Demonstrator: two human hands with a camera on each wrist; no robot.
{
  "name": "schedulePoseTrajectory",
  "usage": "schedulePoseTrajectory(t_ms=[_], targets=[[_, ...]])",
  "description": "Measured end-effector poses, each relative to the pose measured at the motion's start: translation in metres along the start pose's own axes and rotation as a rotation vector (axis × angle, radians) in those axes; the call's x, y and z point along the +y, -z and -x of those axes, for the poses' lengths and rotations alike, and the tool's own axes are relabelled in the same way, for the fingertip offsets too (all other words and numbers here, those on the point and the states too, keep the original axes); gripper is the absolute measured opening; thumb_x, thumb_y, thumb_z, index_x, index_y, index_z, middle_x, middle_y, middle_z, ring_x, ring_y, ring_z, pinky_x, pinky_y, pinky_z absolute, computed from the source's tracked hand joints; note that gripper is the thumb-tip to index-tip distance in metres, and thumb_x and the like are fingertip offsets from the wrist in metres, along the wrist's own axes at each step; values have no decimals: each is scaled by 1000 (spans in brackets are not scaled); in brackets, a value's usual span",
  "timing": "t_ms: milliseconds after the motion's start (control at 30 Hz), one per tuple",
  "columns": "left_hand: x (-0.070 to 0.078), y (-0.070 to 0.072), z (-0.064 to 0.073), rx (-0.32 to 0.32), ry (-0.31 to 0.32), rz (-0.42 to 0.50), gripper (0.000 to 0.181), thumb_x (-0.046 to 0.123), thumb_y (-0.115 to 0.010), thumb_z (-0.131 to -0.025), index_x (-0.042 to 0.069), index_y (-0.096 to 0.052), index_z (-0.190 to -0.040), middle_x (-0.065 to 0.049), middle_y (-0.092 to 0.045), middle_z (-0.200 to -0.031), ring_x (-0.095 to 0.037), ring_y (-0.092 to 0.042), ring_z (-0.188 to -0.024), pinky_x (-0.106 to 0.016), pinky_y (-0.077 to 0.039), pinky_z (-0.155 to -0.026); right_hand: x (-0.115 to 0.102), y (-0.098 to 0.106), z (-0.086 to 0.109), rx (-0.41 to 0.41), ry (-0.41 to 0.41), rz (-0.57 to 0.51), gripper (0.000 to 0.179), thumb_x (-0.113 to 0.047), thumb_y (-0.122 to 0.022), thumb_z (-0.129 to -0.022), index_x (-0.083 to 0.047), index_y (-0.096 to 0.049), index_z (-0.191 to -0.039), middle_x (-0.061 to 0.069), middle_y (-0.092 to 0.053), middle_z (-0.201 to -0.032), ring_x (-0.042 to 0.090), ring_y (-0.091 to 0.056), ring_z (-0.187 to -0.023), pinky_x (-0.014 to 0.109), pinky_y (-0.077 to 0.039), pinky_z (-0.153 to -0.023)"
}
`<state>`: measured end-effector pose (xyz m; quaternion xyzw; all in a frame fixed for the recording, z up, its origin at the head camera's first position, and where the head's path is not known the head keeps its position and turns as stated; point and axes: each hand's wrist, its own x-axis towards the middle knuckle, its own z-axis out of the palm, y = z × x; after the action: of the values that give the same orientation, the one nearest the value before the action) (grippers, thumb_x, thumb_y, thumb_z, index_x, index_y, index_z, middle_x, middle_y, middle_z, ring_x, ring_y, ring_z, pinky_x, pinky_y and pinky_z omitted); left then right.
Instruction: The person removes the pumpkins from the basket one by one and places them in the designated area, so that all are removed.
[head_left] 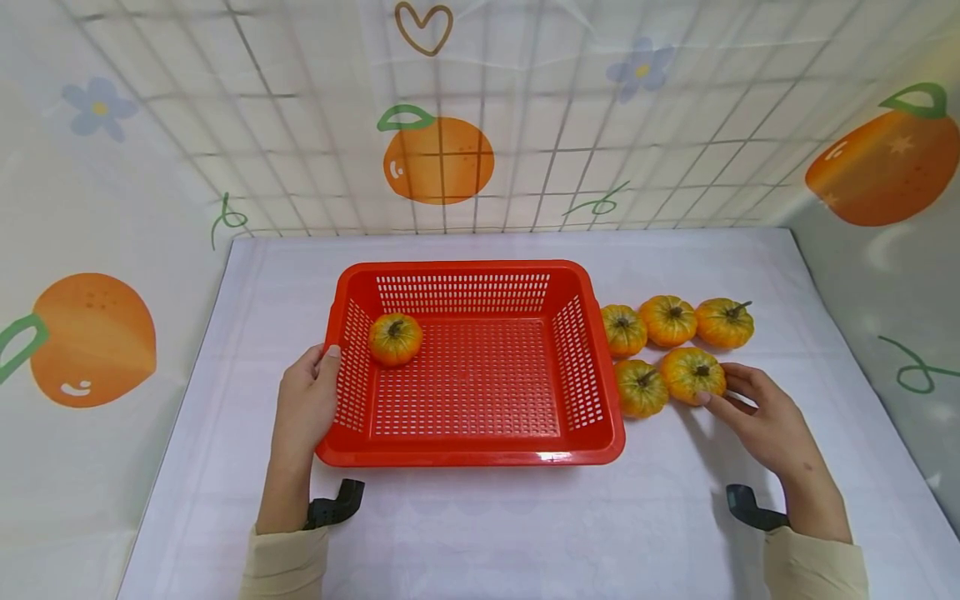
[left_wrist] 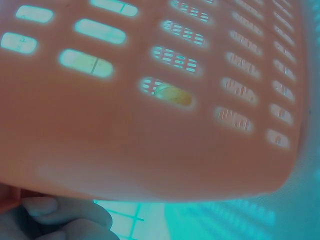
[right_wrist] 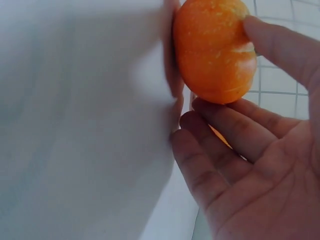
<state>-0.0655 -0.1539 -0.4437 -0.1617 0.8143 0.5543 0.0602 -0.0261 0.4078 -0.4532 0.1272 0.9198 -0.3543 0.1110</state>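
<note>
A red plastic basket (head_left: 465,457) with slotted walls stands on the table, and one small orange-yellow pumpkin (head_left: 395,340) sits inside at its left. My left hand (head_left: 309,396) grips the basket's left rim, thumb on top; in the left wrist view its fingers (left_wrist: 75,215) show beneath the basket wall (left_wrist: 120,145). Right of the basket, my right hand (head_left: 765,417) pinches the front-right pumpkin (head_left: 692,375) between thumb and fingers. The right wrist view shows the thumb (right_wrist: 280,45) against this pumpkin (right_wrist: 215,55), which appears to rest on the table.
Several other pumpkins cluster close to the basket's right side, among them a front one (head_left: 641,389) and a far-right one (head_left: 725,322). A white cloth covers the table (head_left: 510,533). Printed curtains (head_left: 315,125) enclose the back and both sides.
</note>
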Motion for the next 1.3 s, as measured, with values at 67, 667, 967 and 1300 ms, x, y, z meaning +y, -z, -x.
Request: schedulePoseTrajectory(t_ms=[67,667,967,1300], targets=[[0,0,0,2,-1,-5,58,49,-44,-110,10,-52,-153,-15,-70,-123,-29,-70,-98,-39,-63,-78,0,0,0,0,-2,-8,89,-53,-63,-102,5,-27,-159,38,-40,-154,57,-42,-137,70,-42,-101],[1,0,-2,-10,18,-18,59,51,-44,-109,13,-52,-154,-13,-70,-124,-29,-69,-99,-38,-63,-79,-7,3,-1,0,-8,-14,87,-55,-54,-106,4,-23,-162,39,-35,-155,61,-36,-136,77,-39,-100],[1,0,-2,-13,19,-14,59,52,-44,-109,13,-51,-154,-13,-70,-124,-28,-69,-99,-38,-63,-79,-7,-1,-5,29,15,-7,83,-52,-53,-107,4,-25,-162,38,-38,-154,57,-37,-138,75,-39,-103],[0,1,-1,-9,31,-16,59,52,-45,-109,13,-51,-154,-13,-70,-124,-28,-69,-99,-38,-63,-79,-6,-6,-9,65,7,-8,83,-55,-54,-106,0,-27,-162,35,-40,-155,55,-39,-139,72,-38,-105]])
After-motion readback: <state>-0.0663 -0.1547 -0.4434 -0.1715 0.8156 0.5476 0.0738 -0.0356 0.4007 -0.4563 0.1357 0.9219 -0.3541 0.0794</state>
